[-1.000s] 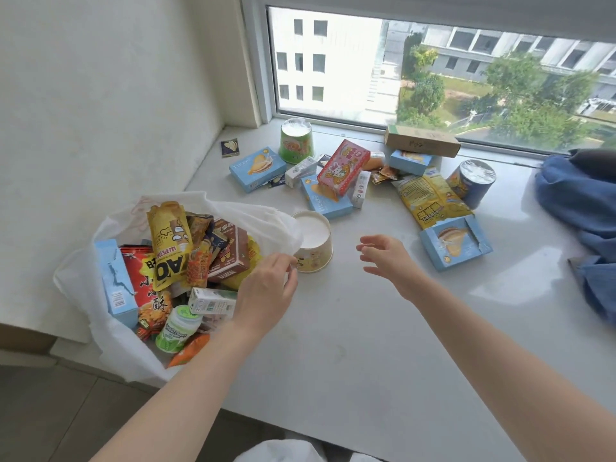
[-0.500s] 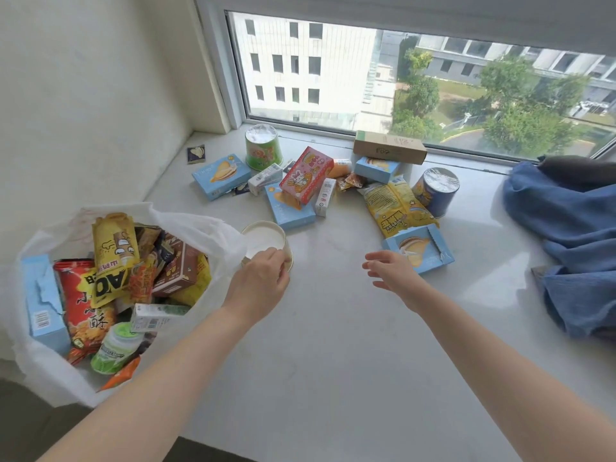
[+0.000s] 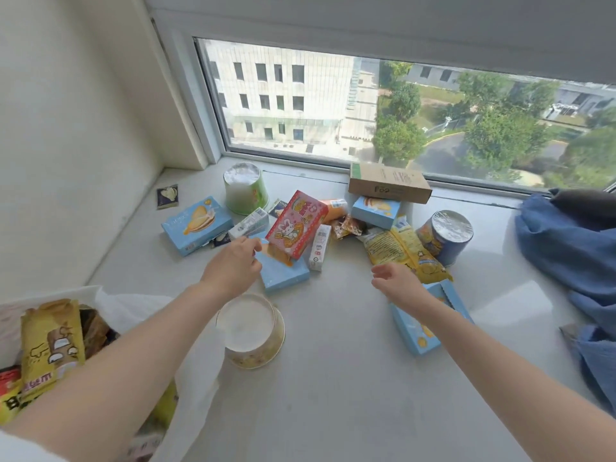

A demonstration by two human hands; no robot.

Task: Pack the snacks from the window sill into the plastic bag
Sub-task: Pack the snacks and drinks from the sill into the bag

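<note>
The red box (image 3: 296, 228) with a rabbit on its front makes a handy landmark: it lies tilted across a light-blue box (image 3: 283, 271) in the middle of the pile on the white window sill (image 3: 333, 395). The left hand (image 3: 233, 266) reaches in just left of the red box, its fingertips at the edge of that box and over the blue one beneath; whether the fingers grip anything I cannot tell, as they are hidden behind the knuckles. The right hand (image 3: 398, 283) hovers to the right of the red box, fingers loosely apart and holding nothing, above another blue box (image 3: 420, 331) and next to a yellow bag (image 3: 400, 251). Nearer than the red box, a cream cup (image 3: 250, 331) with a white lid stands under the left forearm, touching the white plastic bag (image 3: 196, 361), which sits at the lower left with packed snacks (image 3: 50, 341) inside. Behind the red box stand a green cup (image 3: 245, 188) and a brown carton (image 3: 388, 183); far right lies blue cloth (image 3: 566, 241).
</note>
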